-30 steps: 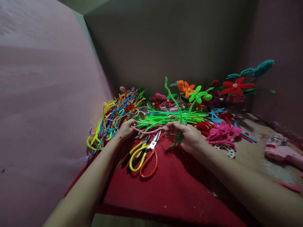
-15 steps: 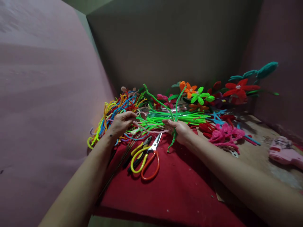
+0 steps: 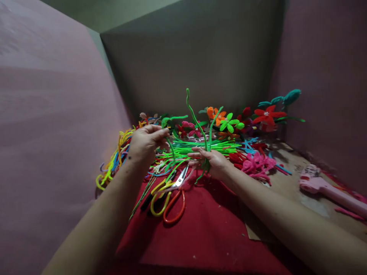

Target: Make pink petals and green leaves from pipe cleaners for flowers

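Note:
My left hand (image 3: 146,143) is raised above the tangled multicolour pipe cleaners (image 3: 114,162) and pinches a green pipe cleaner (image 3: 171,147) that trails down towards the scissors. My right hand (image 3: 213,162) is closed on a small bunch of green stems (image 3: 197,124) that stand upright and curl at their tips. Between the hands a pile of bright green pipe cleaners (image 3: 200,147) lies flat on the table.
Orange-handled scissors (image 3: 172,194) and yellow-handled pliers (image 3: 157,196) lie on the red cloth (image 3: 200,233). Finished pipe-cleaner flowers (image 3: 226,122) stand at the back; pink ones (image 3: 255,164) lie to the right. A pink glue gun (image 3: 321,185) rests far right. Walls close in on three sides.
My left hand has risen from the multicolour pile with a green pipe cleaner in its pinch. My right hand has kept its green stems, and they now stand more upright.

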Available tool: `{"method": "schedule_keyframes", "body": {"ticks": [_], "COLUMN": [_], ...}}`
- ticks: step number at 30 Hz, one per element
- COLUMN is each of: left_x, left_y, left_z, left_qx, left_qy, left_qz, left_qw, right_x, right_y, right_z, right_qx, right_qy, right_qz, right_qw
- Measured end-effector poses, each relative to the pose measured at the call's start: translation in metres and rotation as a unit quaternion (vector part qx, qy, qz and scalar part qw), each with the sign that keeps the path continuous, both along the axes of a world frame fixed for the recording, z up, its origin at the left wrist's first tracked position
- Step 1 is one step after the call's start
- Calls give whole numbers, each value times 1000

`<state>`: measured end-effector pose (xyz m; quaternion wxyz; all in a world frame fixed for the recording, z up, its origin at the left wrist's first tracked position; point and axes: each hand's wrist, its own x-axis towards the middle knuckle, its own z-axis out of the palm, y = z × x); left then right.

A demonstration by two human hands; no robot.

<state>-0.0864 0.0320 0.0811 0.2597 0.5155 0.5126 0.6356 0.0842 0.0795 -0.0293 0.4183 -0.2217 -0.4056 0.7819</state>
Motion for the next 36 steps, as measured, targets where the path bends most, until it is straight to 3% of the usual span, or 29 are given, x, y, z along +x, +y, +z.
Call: {"method": "schedule_keyframes", "body": {"ticks": [3,7,11,19,24,32,36], "left_x": [32,61,73,76,81,88,87], "left_y": [2,10,18,23,24,23,20], "left_z": [-20,-46,-62,-60,-61,-69,-68], "left_qx": [-77,-103,-96,-117,-40,11,13], "left_qy": [-56,-84,-114,-245,-302,-221,-193], "left_qz": [-106,-123,-154,-238,-198,-118,-154], "left_qw": [990,983,977,932,932,968,969], "right_x": [7,16,28,37,40,47,48], "right_y": [-9,-18,-19,-15,-22,-26,-24], "right_z": [3,3,-3,-11,-3,-2,-4], "right_qx": [28,54,104,151,110,56,42], "right_qy": [-4,14,-37,-64,-14,-42,-43], "right_qz": [10,28,17,27,64,135,140], "right_qw": [1000,998,994,986,992,988,988]}}
